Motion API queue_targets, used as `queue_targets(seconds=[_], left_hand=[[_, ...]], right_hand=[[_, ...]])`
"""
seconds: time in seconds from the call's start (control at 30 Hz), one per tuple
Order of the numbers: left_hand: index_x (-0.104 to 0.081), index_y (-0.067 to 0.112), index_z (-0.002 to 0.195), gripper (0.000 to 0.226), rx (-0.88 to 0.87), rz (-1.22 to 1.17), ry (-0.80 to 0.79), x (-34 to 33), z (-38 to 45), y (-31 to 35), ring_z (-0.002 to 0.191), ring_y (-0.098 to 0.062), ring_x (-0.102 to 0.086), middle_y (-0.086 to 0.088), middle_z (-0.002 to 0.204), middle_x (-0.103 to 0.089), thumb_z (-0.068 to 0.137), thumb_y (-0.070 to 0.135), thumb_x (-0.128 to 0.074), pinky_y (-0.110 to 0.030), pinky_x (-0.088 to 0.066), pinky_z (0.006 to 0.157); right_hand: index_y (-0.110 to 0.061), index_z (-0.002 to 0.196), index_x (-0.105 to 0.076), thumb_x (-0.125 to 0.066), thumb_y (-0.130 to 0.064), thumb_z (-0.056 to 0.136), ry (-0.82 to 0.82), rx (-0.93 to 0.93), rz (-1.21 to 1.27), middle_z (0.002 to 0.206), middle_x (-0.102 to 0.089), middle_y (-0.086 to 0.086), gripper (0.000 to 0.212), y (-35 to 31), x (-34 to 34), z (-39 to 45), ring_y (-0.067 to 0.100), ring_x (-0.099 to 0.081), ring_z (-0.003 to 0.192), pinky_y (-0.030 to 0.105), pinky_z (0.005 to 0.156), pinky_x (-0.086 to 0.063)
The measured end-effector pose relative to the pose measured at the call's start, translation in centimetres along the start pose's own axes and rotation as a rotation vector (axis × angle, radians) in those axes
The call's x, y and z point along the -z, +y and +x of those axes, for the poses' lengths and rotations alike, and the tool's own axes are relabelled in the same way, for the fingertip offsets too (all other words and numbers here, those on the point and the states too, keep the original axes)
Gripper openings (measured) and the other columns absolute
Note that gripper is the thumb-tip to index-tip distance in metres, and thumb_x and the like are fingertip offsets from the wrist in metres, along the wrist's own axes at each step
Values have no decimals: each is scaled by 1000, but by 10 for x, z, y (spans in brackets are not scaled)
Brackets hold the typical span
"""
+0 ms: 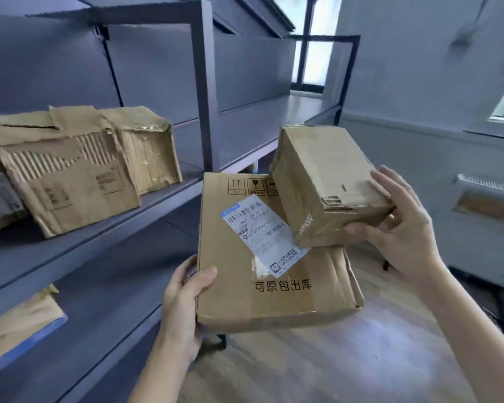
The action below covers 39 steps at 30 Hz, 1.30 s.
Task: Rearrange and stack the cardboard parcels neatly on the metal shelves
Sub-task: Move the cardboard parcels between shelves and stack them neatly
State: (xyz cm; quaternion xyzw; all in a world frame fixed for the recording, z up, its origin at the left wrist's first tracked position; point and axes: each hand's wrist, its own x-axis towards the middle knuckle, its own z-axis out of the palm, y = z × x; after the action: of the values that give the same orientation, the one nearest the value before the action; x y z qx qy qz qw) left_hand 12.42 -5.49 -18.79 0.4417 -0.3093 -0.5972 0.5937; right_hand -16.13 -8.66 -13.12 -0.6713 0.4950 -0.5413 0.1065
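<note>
Holding two parcels in front of the metal shelves (163, 199), off to their right. My left hand (184, 301) has its grip on the flat parcel (262, 289) at the near-left corner, thumb pressed on the top face, fingers hidden beneath. A white shipping label (264, 234) lies skewed across that face. My right hand (402, 228) pinches the small parcel (323, 184) at its near-right end, thumb under the bottom edge, fingers spread on the top. The small parcel is tilted and overlaps the flat parcel's far-right corner; I cannot tell whether the two touch.

On the middle shelf, to the left, a torn parcel (67, 175) stands near the front lip, with a crumpled parcel (149, 152) just beside it on the right. Right of that pair, past the upright post (207, 91), the shelf board runs bare to the far end frame. On the lower shelf, a blue-edged parcel (21, 324) sits at the far left. Wooden floor (332, 359) lies below the hands.
</note>
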Motion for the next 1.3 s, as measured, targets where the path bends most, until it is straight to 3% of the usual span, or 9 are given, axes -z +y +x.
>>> queue_targets(seconds=[0.07, 0.3, 0.37, 0.47, 0.67, 0.87, 1.07, 1.2, 1.3], left_hand=[[-57, 16, 119, 61, 36, -7, -32, -17, 6, -16, 67, -13, -68, 0, 86, -73, 59, 22, -64, -27, -53, 53], [-55, 15, 122, 47, 108, 6, -81, -77, 21, -63, 79, -20, -65, -1, 83, -73, 77, 9, -65, -33, -48, 64], [-54, 14, 125, 61, 110, 13, -86, -93, 26, -72, 80, -21, -65, -2, 84, -74, 67, 13, -70, -34, -48, 64], [-54, 12, 125, 50, 118, -7, -77, -115, 37, -88, 76, -19, -65, 0, 80, -73, 76, 8, -64, -32, -48, 62], [-55, 12, 123, 68, 108, 16, -54, -152, 59, -104, 84, -22, -66, -10, 104, -70, 57, 20, -68, -35, -50, 69], [-57, 15, 122, 65, 102, 13, -54, -179, 124, -107, 86, -24, -65, -9, 95, -72, 59, 22, -68, -36, -50, 67], [-58, 13, 117, 35, 25, -14, -41, -206, 222, -81, 64, -13, -67, 1, 79, -72, 82, 6, -59, -33, -48, 60], [-55, 16, 124, 50, -2, 0, -33, -220, 285, -52, 68, -16, -66, -6, 98, -70, 75, 14, -68, -32, -50, 57], [-55, 14, 123, 46, -50, 14, -26, -237, 328, -33, 62, -12, -67, 2, 83, -73, 78, 12, -65, -30, -50, 55]], right_hand=[[-35, 129, -40, -85, -12, 58, 21, -130, 180, 119, -55, -33, 86, 8, 13, -11, -10, -55, 102, 3, 80, -43], [-35, 129, -43, -74, -78, 38, 189, -524, 529, 130, -55, -11, 105, 53, 58, -26, 5, -57, 107, 24, 83, -44], [-32, 123, -53, -69, -75, 50, 190, -612, 609, 113, -66, -10, 87, 65, 72, -23, 7, -62, 91, 27, 74, -45], [-24, 111, -62, -47, -54, 86, 190, -778, 668, 91, -73, -3, 42, 88, 88, -20, 19, -65, 84, 39, 87, -45], [-16, 115, -62, -41, -60, 86, 136, -970, 738, 95, -69, 10, 57, 126, 98, -2, 26, -63, 88, 34, 80, -47], [-13, 128, -54, -49, -48, 87, 257, -976, 868, 123, -61, 15, 54, 167, 95, 50, 29, -58, 115, 37, 93, -48], [-24, 107, -59, -52, -40, 87, 477, -763, 873, 96, -62, 3, 27, 208, 85, 140, 19, -59, 96, 32, 78, -49], [-26, 116, -48, -64, -30, 77, 579, -592, 559, 90, -57, -8, 42, 242, 81, 201, 10, -54, 85, 28, 80, -43], [-28, 130, -40, -73, -29, 64, 585, -490, 334, 102, -50, -9, 74, 260, 73, 233, 6, -54, 95, 21, 90, -41]])
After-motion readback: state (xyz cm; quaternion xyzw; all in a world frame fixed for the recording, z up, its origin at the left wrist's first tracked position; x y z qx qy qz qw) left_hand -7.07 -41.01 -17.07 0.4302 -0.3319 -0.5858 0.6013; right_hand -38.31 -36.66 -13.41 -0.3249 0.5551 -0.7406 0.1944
